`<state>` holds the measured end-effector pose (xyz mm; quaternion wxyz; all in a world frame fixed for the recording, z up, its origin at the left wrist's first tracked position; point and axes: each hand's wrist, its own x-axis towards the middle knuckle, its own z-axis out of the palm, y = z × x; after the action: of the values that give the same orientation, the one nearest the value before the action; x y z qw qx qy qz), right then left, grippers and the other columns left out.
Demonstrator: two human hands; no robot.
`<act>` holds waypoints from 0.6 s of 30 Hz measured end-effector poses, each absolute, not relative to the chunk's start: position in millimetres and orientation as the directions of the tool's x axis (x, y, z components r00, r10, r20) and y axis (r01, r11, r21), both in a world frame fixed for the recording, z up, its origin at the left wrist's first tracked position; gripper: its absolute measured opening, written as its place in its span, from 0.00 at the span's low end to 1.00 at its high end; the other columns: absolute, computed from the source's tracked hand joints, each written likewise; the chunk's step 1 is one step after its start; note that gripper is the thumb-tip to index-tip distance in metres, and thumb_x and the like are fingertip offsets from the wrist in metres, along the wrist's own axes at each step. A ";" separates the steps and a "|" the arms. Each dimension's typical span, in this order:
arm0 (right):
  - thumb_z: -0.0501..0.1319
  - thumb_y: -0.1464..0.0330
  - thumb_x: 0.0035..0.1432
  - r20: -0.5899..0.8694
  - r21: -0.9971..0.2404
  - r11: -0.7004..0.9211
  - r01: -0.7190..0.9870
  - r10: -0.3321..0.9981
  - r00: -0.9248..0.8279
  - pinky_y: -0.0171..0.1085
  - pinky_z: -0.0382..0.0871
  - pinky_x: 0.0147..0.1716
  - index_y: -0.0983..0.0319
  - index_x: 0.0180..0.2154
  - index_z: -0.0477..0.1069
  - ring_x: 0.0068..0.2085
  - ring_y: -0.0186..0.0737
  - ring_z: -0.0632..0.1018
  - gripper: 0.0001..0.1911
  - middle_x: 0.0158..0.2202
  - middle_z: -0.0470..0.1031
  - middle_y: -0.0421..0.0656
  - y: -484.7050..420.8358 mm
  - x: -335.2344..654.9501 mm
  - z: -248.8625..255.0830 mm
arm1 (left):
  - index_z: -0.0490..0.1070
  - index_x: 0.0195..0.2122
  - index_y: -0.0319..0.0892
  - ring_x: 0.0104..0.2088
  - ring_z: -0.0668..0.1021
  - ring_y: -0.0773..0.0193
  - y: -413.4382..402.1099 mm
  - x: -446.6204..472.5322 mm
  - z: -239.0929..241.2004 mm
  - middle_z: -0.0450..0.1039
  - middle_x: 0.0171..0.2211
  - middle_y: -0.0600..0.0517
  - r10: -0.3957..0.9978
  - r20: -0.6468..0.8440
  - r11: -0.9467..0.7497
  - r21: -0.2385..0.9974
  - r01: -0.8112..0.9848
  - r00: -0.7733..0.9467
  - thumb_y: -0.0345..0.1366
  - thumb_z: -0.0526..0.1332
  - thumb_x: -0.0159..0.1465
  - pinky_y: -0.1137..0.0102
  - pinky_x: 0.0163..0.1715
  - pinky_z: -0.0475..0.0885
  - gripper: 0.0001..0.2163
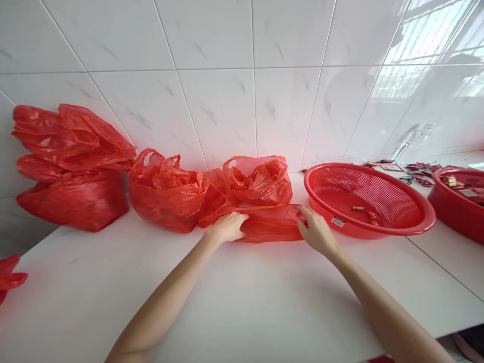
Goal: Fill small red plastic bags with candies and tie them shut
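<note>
A flat red bag point(273, 225) is held down on the white worktop point(242, 297), right in the middle of the view, stretched sideways between both hands. Its left end is covered by the left hand point(227, 228): the grip is closed there, fingers curled over the bunched plastic and knuckles up. Its right end is taken by the right hand point(315, 232), with the grip pinched shut on the edge of the plastic and the thumb laid on top. Both forearms are stretched forward across the worktop, well apart at the elbows.

Just behind the held bag, and touching it, an open red bag point(259, 179) is seen with its mouth gaping and crumpled red plastic inside. To its left a stuffed red bag point(166, 194) is set against it, and further left large red bags point(71, 166) are piled against the tiled wall point(227, 75). A red scrap point(9, 275) is caught at the far left edge.

Just beside the right hand a red basket point(416, 222) is placed, with a peanut point(357, 207) and a few small bits lying on its mesh floor. A second red basket point(449, 212) is cut off by the right edge, with small packets inside. More packets point(416, 169) are scattered on the worktop behind the two baskets, too small to be read.
</note>
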<state>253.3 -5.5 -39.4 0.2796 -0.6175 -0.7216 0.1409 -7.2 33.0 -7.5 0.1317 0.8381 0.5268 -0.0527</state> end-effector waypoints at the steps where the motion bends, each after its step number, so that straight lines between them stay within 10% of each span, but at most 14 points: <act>1: 0.50 0.74 0.58 0.257 -0.473 0.183 0.862 0.964 -0.064 0.39 0.73 0.33 0.65 0.60 0.68 0.39 0.47 0.80 0.29 0.48 0.77 0.54 -4.1 254.7 -42.7 | 0.74 0.52 0.45 0.47 0.81 0.50 32.0 -7.3 -7.3 0.79 0.48 0.45 0.868 -0.248 -0.401 0.161 0.902 0.430 0.29 0.62 0.57 0.64 0.43 0.74 0.20; 9: 0.53 0.78 0.62 0.719 -0.014 0.600 0.800 0.562 -0.409 0.53 0.69 0.55 0.63 0.51 0.72 0.61 0.54 0.69 0.18 0.62 0.68 0.58 -11.3 244.2 -47.1 | 0.70 0.55 0.45 0.50 0.79 0.44 6.8 9.3 11.9 0.79 0.46 0.45 0.820 -0.381 -0.443 0.050 0.895 0.427 0.33 0.65 0.54 0.56 0.51 0.72 0.25; 12: 0.51 0.80 0.63 0.627 0.054 0.773 0.632 0.467 -0.624 0.49 0.68 0.55 0.62 0.41 0.75 0.51 0.46 0.75 0.16 0.47 0.79 0.51 -18.7 230.4 -47.9 | 0.70 0.57 0.46 0.50 0.79 0.46 1.7 13.7 14.0 0.79 0.49 0.45 0.802 -0.366 -0.460 0.128 0.879 0.473 0.35 0.61 0.60 0.60 0.45 0.74 0.22; 18: 0.55 0.78 0.64 0.186 -0.009 0.613 0.790 0.777 -0.601 0.59 0.57 0.61 0.63 0.33 0.75 0.44 0.49 0.79 0.12 0.33 0.80 0.48 -13.0 229.5 -52.0 | 0.72 0.58 0.51 0.57 0.75 0.51 8.1 12.5 7.0 0.73 0.58 0.48 0.778 -0.333 -0.481 0.231 0.846 0.533 0.32 0.54 0.66 0.65 0.48 0.70 0.21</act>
<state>229.5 -13.0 -52.0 0.0858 -0.4385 -0.8939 -0.0373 12.5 8.1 7.0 0.1857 0.8556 0.4745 -0.0916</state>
